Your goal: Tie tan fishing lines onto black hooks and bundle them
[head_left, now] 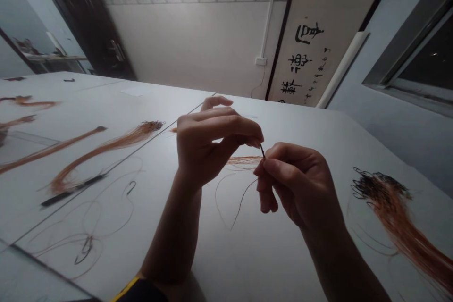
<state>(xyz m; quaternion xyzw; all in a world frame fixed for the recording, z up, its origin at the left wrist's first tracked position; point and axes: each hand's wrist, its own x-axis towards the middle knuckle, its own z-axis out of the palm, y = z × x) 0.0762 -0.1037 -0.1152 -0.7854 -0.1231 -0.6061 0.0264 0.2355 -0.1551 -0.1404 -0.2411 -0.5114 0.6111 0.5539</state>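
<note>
My left hand (215, 139) is raised over the white table, its thumb and forefinger pinched at the upper end of a dark fish hook (262, 151). Just below, my right hand (300, 174) pinches the lower end of that hook between thumb and forefinger. From the right fingers a thin fishing line (239, 207) hangs in a loose curve. Behind the hands lie orange line strands (244, 163), partly hidden by them. To the right rests a thick bundle of hooked orange lines (392, 207), its black hooks at the far end.
On the left of the table (159, 255) lie another hooked bundle (106, 148), a black strip (72, 191), a single hook (131, 188) and tangled line with hooks (85, 250). More orange bundles (53, 148) are farther left. A framed calligraphy panel (325, 42) leans by the wall.
</note>
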